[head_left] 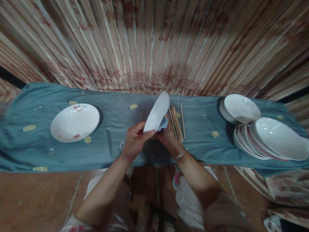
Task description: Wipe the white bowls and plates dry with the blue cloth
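My left hand (135, 140) grips a white bowl (157, 111) by its lower rim. The bowl is tilted up on its edge above the middle of the table. Behind it, my right hand (168, 132) has its fingers closed on a light blue cloth (164, 123), which is pressed to or very near the far side of the bowl. Most of the cloth and the right fingertips are hidden. Several wooden chopsticks (177, 123) lie on the tablecloth just beyond my right hand.
A white bowl with red flowers (75, 122) rests on the left of the teal tablecloth (112, 108). To the right stand a stack of white bowls (241, 107) and a larger stack (279, 139) topped by a handled white dish. A patterned curtain (161, 40) hangs behind the table.
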The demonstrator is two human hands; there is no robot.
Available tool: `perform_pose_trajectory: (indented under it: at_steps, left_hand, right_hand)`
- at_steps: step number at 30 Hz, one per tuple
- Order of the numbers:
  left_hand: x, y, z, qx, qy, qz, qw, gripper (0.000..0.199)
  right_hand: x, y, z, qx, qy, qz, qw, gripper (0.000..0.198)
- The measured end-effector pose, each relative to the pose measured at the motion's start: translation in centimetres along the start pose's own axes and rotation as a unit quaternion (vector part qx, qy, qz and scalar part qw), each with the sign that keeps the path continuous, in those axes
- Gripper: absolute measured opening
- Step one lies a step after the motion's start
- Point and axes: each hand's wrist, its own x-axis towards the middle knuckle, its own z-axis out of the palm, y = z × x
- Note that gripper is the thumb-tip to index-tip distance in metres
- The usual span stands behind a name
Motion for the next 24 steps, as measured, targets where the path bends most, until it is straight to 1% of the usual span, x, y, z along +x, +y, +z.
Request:
perform_pose_trajectory:
  at_steps: [5,7,9,10,12,14,16,19,22,24]
  left_hand:
    - [-0.4,0.4,0.5,-0.001,-0.05,0.009,0.999,0.06]
    - [-0.5,0.7,0.2,-0.002,-0.063,0.003,0.998,0.061]
    - [-0.6,0.9,-0.2,-0.004,-0.065,0.0,0.998,0.053]
    - [-0.6,0.9,-0.5,-0.006,-0.062,-0.001,0.998,0.048]
    - [-0.5,0.8,-1.1,-0.008,-0.051,-0.007,0.999,0.046]
    - [-0.3,0.7,-1.6,-0.005,-0.035,-0.022,0.999,0.048]
    - [-0.3,0.6,-1.8,-0.001,-0.018,-0.038,0.999,0.047]
    - [-0.4,0.6,-1.8,0.003,-0.009,-0.052,0.999,0.042]
    - [-0.6,0.5,-1.5,0.02,-0.037,-0.054,0.998,0.037]
    - [-0.7,0.4,-1.3,0.039,-0.054,-0.051,0.996,0.036]
  right_hand:
    - [0.8,-1.1,-0.9,-0.086,-0.014,-0.089,0.992,0.036]
    - [0.8,-1.4,-1.4,-0.12,-0.021,-0.12,0.985,0.036]
    - [0.8,-1.7,-1.7,-0.153,-0.026,-0.141,0.978,0.037]
    - [0.8,-1.9,-1.9,-0.185,-0.027,-0.158,0.97,0.038]
    - [0.9,-2.4,-2.2,-0.273,-0.021,-0.206,0.94,0.041]
    - [1.0,-2.9,-2.4,-0.36,-0.008,-0.26,0.896,0.044]
    - [1.0,-3.4,-2.6,-0.404,-0.001,-0.298,0.865,0.044]
    - [0.9,-3.9,-2.7,-0.427,-0.034,-0.326,0.843,0.047]
    - [0.2,-4.4,-2.4,-0.452,-0.084,-0.348,0.817,0.051]
    - [-0.8,-4.7,-1.9,-0.472,-0.115,-0.37,0.792,0.051]
